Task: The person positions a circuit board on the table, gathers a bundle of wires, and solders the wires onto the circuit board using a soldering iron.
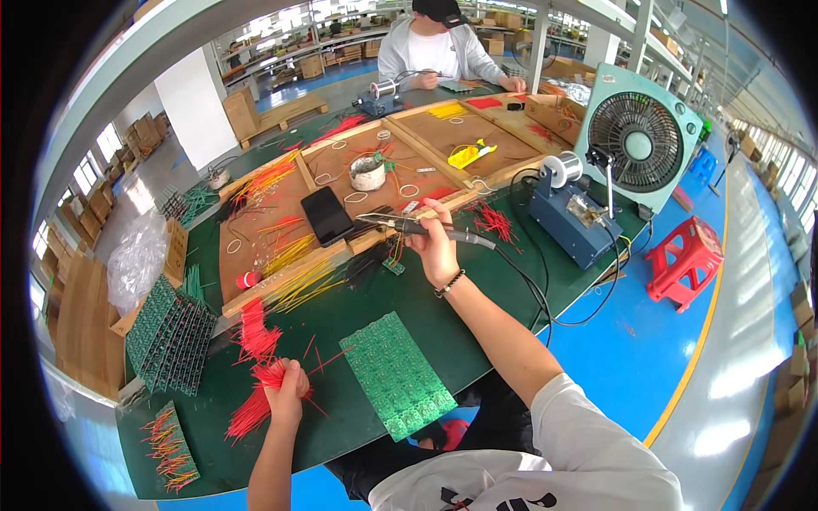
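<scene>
My left hand (288,387) is closed around a bundle of thin red wires (251,413) low over the green table, left of centre. A few wires stick out past my fingers. My right hand (436,247) grips a soldering iron (413,225) by its dark handle, over the near edge of the wooden frame. Its tip points left, close to a black phone (326,216); the cable trails off right. Between my forearms lies a green circuit board panel (397,375), flat on the table. Another heap of red wires (257,330) lies just beyond my left hand.
A blue soldering unit with a solder spool (573,213) and a fan (635,140) stand at right. Stacked boards (169,336) and a wired board (170,447) lie left. The wooden frame (290,281) holds wires and a white cup (367,174). A person (439,51) works opposite.
</scene>
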Motion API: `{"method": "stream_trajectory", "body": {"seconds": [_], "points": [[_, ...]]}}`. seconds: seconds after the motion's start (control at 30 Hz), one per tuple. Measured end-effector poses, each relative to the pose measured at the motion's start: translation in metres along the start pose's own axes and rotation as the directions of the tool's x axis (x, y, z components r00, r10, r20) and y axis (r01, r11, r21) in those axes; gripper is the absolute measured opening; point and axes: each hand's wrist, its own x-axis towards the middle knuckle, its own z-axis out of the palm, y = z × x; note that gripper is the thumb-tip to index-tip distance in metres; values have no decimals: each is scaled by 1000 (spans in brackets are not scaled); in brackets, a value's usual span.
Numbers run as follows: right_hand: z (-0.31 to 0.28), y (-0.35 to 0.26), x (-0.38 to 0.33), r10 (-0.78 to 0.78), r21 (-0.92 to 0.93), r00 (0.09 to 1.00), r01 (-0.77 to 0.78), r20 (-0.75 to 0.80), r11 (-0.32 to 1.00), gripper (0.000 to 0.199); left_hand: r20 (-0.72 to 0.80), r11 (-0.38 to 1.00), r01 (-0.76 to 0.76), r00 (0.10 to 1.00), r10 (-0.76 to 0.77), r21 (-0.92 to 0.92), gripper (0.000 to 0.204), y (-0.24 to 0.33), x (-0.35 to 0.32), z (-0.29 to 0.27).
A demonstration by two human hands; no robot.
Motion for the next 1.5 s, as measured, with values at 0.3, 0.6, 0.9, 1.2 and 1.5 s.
{"method": "stream_trajectory", "body": {"seconds": [0.3,0.6,0.9,1.2,1.5], "points": [[-12,-4,-3,56,-27,995,-59,-85,998,34,167,961,110,984,-68,-254,15,19,12,22],[-35,-32,-27,120,-237,990,-99,74,966,39,37,947,6,999,6,-320,4,38,2,29],[-53,-49,-37,137,-241,980,-99,147,966,38,103,903,-174,984,145,392,20,61,52,34],[-62,-52,-42,222,-290,971,-189,84,938,38,213,820,-336,940,265,463,9,11,68,43],[-56,-54,-38,218,-318,969,-173,112,932,38,217,533,-409,897,386,741,8,-11,61,27]]}}
